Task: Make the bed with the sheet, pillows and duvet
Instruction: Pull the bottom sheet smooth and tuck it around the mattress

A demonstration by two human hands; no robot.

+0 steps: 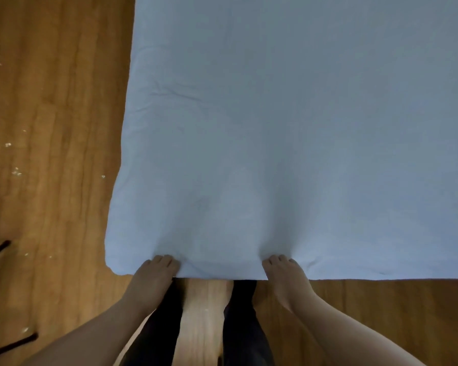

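Both hands: left hand (154, 273), right hand (283, 273) pinch sheet (275, 141) edge | thumbs hidden beneath | sheet cut off right

A sheet (288, 141) fills the centre and right of the frame, with floor (50, 128) to its left and below. Left hand (151, 276) and right hand (286, 276) grip its lower edge, well apart.

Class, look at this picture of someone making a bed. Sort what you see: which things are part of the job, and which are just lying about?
Part of the job:
- pale blue sheet, spread flat
- left hand and right hand, both gripping its near edge

Just lying about:
- black rods on the wooden floor
- white specks on the floor
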